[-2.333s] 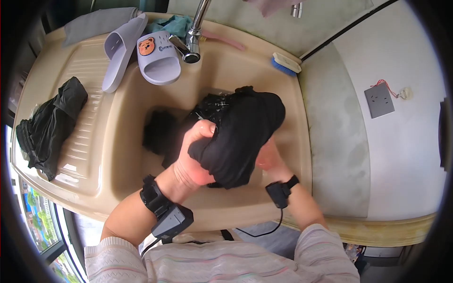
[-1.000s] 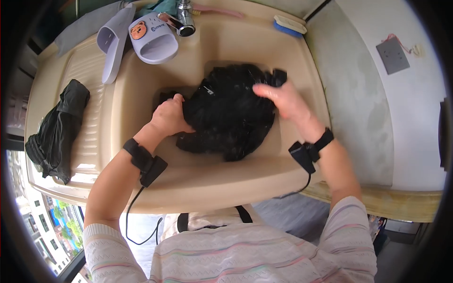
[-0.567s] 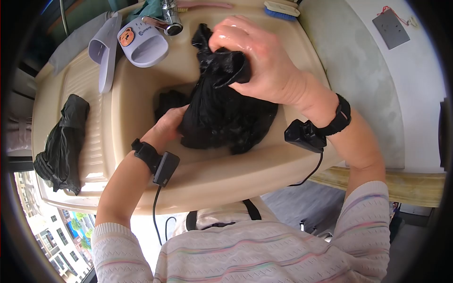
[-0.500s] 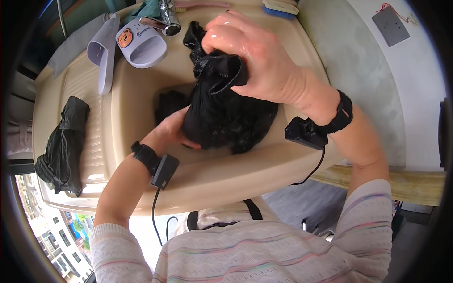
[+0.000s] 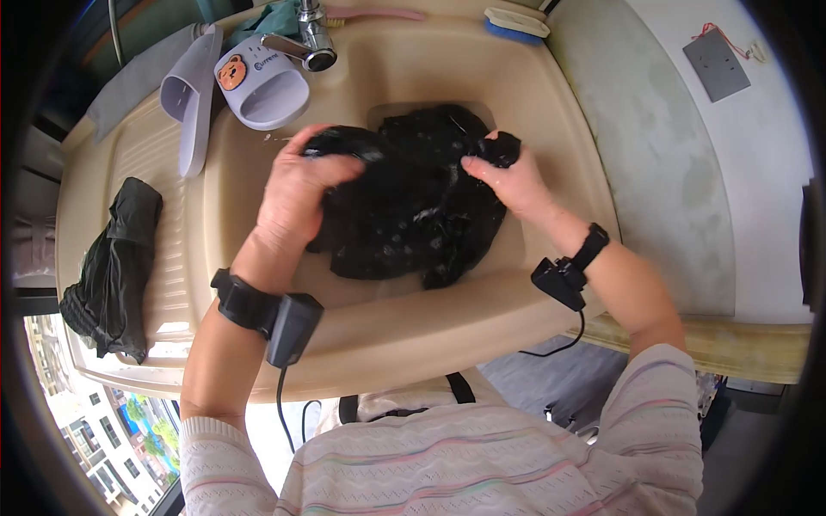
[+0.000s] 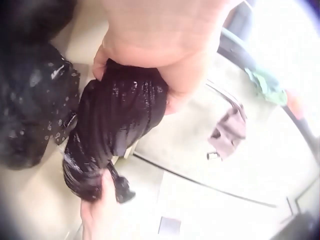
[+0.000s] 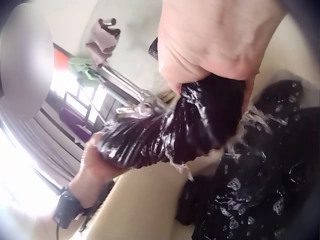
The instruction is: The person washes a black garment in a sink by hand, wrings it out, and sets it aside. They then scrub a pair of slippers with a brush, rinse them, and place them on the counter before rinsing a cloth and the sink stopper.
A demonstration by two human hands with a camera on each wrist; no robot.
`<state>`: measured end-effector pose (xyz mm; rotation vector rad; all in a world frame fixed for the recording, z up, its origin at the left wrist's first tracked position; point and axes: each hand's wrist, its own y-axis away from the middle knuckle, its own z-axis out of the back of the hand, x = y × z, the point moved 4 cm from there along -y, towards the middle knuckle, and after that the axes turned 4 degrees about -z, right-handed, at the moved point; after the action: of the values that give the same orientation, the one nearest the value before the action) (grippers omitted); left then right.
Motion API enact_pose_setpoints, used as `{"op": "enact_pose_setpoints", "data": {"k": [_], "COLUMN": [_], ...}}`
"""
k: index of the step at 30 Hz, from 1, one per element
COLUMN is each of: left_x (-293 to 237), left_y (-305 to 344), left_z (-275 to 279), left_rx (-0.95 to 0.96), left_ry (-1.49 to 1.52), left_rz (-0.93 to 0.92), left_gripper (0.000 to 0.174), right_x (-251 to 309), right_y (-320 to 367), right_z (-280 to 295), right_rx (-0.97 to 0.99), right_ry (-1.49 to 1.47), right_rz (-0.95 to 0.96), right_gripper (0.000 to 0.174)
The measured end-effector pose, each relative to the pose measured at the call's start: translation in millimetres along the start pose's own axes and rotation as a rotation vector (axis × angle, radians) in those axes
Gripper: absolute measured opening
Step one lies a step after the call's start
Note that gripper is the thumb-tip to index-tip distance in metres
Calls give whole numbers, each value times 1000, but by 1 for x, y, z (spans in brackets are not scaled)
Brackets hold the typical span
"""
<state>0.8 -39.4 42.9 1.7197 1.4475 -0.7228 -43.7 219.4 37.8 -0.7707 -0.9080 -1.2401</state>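
Observation:
A wet black garment (image 5: 400, 193), dotted with suds, is bunched in the basin. My left hand (image 5: 297, 185) grips one end of it at the basin's left side, the thumb over the cloth. At the right, my right hand (image 5: 520, 181) holds the other end with thumb and fingers. Both wrist views show a twisted, gathered length of black cloth (image 6: 120, 110) stretched between the two hands. In the right wrist view water runs off the cloth (image 7: 200, 117) beside the right hand (image 7: 215, 45). More black cloth (image 7: 250, 195) with bubbles lies below it.
The beige sink (image 5: 413, 331) has a ribbed board at left bearing a dark garment (image 5: 120, 267). Lilac slippers (image 5: 262, 86) stand at the back near the chrome faucet (image 5: 317, 39). A blue-bristled brush (image 5: 516, 26) and a pink-handled brush (image 5: 374, 14) lie along the rear rim.
My right hand has come down and right from its raised position, still holding cloth. My left hand has moved up from the garment's lower left and now grips its upper left part.

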Motion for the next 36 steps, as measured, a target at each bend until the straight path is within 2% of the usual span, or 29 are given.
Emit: {"op": "enact_pose_setpoints", "data": {"k": [2, 3, 4, 5, 6, 7, 8, 10, 12, 13, 14, 15, 17, 18, 20, 21, 22, 23, 24, 26, 27, 28, 30, 31, 32, 34, 35, 36], "left_x": [-1, -3, -3, 0, 11, 15, 18, 26, 34, 41, 51, 56, 73, 77, 94, 94, 94, 95, 96, 88, 86, 73, 52, 48, 49, 48, 45, 41], "left_y": [16, 21, 29, 37, 42, 42, 42, 30, 22, 18, 13, 7, 2, 0, 6, 8, 11, 14, 15, 13, 9, 12, 9, 9, 4, -10, -12, -11], "left_z": [-33, -44, -57, -70, -72, -71, -69, -48, -29, -24, -18, -13, -6, -2, 10, 11, 10, 9, 13, 14, 16, 8, 3, 2, 0, 4, 4, 3], "left_rx": [143, 227, 312, 404, 439, 431, 426, 314, 256, 237, 215, 219, 359, 356, 290, 289, 278, 266, 265, 297, 280, 401, 362, 383, 385, 140, 93, 95], "left_ry": [-248, -555, -859, -928, -923, -968, -1012, -945, -989, -776, -565, -568, -328, -328, -353, -355, -277, -196, -195, 238, 279, 299, 389, 407, 405, 434, 462, 463], "left_rz": [28, -202, -433, -564, -520, -527, -536, -403, -63, -4, 47, 47, 219, 219, 663, 663, 654, 647, 649, 615, 593, 436, 344, 399, 399, 318, 328, 324], "left_gripper": [37, 34, 32, 31, 31, 32, 33, 38, 51, 54, 57, 57, 59, 59, 57, 57, 49, 42, 42, 31, 31, 40, 54, 65, 65, 64, 55, 55], "right_x": [-9, -16, -15, -6, 5, 16, 23, 47, 93, 105, 124, 143, 164, 170, 177, 179, 179, 180, 180, 180, 182, 183, 183, 184, 184, 180, 178, 176], "right_y": [-4, -13, -19, -27, -34, -38, -44, -54, -50, -47, -41, -33, -14, -5, 13, 22, 25, 30, 34, 39, 44, 46, 49, 54, 57, 56, 58, 60], "right_z": [-11, -14, -13, -11, -9, -5, -2, 6, 12, 12, 8, 4, -7, -14, -26, -28, -29, -30, -30, -24, -17, -11, -6, -2, 1, 4, 8, 13], "right_rx": [27, 1, 2, 12, 22, -19, -22, -120, -185, -189, -183, -174, -69, -79, -41, -23, -25, -45, -64, -61, -51, -40, -82, -79, -74, -111, -86, -99], "right_ry": [-106, -234, -237, -205, -174, -16, -16, 118, 176, 176, 249, 323, 364, 398, 380, 457, 457, 418, 378, 365, 312, 261, 254, 216, 179, 218, 245, 269], "right_rz": [-78, -130, -137, -66, 5, 41, 38, 159, 408, 400, 640, 880, 1005, 1139, 1225, 1230, 1229, 1276, 1323, 1358, 1330, 1301, 1352, 1348, 1344, 1342, 1305, 1243], "right_gripper": [21, 19, 19, 20, 21, 22, 22, 32, 33, 33, 27, 22, 29, 34, 36, 31, 31, 28, 25, 20, 20, 20, 21, 21, 21, 23, 28, 27]}}
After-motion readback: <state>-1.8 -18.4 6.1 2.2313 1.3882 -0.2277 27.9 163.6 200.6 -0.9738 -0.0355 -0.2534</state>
